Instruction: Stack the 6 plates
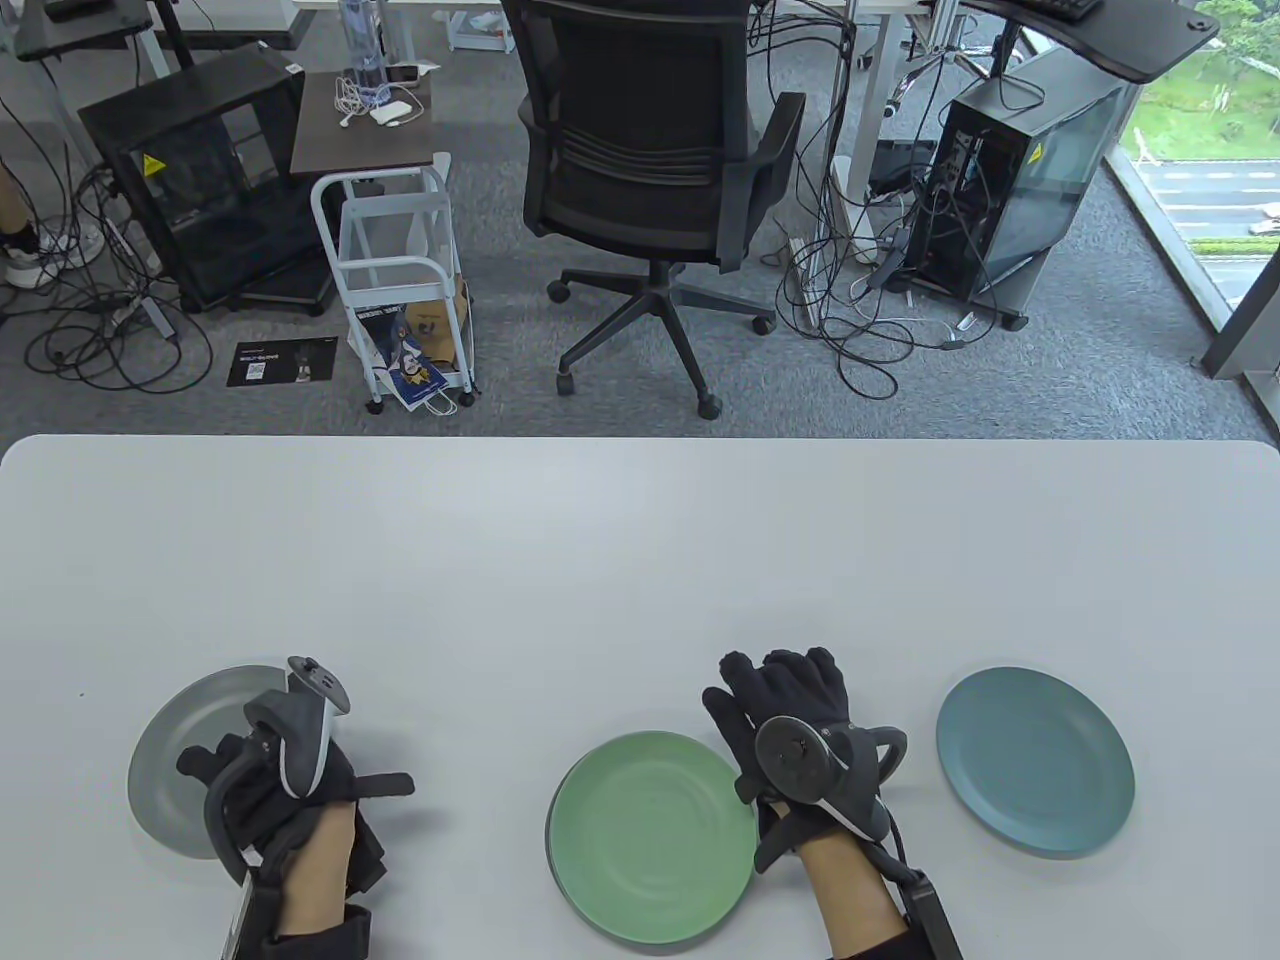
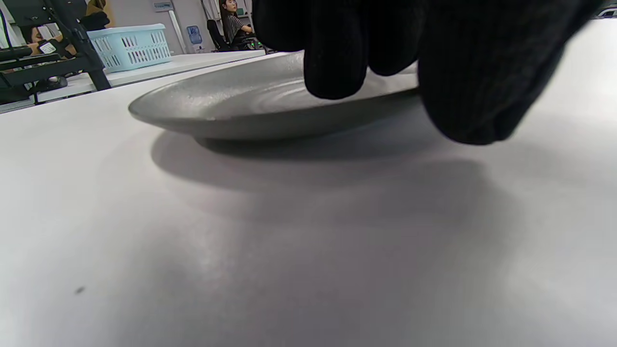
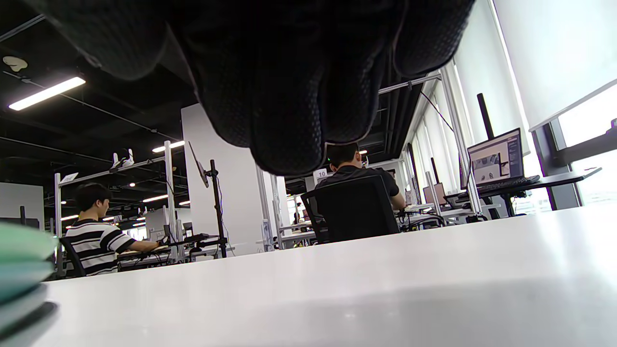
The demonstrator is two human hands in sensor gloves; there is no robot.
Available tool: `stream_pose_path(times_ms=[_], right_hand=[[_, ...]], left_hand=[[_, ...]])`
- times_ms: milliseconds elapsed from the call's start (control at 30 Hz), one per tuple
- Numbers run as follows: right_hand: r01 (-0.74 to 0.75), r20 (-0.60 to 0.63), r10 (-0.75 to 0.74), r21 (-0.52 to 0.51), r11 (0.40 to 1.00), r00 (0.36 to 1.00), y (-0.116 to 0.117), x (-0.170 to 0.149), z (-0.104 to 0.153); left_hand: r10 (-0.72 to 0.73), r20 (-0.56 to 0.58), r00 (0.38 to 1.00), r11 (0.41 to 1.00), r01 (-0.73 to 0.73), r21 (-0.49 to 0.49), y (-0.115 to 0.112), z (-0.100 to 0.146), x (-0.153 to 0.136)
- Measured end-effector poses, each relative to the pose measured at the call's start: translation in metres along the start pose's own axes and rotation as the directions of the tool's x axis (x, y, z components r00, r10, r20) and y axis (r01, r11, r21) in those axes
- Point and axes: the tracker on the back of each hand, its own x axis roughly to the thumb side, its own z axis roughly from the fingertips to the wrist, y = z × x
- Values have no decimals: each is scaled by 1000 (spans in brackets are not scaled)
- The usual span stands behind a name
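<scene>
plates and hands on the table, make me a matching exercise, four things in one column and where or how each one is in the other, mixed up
Things:
1. grey plate
2. green plate
3. blue plate
4. right hand

Places or states:
A. alone at the far right of the table, no hand on it
B. top of the stack in the middle
C. lies flat just right of the stack, fingers stretched out
D. at the left, with the left hand at its rim

Pairs: 1-D, 2-B, 3-A, 4-C
</scene>
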Motion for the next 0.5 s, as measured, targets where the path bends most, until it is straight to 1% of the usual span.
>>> stream_pose_path(times_ms=[100, 167, 233, 400, 500], right_hand=[[12, -6, -12, -2, 1000, 1000, 0, -1, 0], [14, -5, -14, -2, 1000, 1000, 1, -1, 0], [11, -2, -11, 2, 1000, 1000, 1, -1, 0], [10, 0, -10, 2, 1000, 1000, 2, -1, 0], [8, 2, -8, 2, 1000, 1000, 2, -1, 0]], left_hand=[[0, -2, 1000, 1000, 0, -19, -2, -3, -1], [-17, 6, 1000, 1000, 17, 2, -3, -2, 1], [-36, 20, 999, 999, 35, 29, -3, 0, 3], [-82, 25, 996, 987, 78, 138, -2, 3, 10], [-63, 34, 997, 979, 55, 194, 0, 4, 11]])
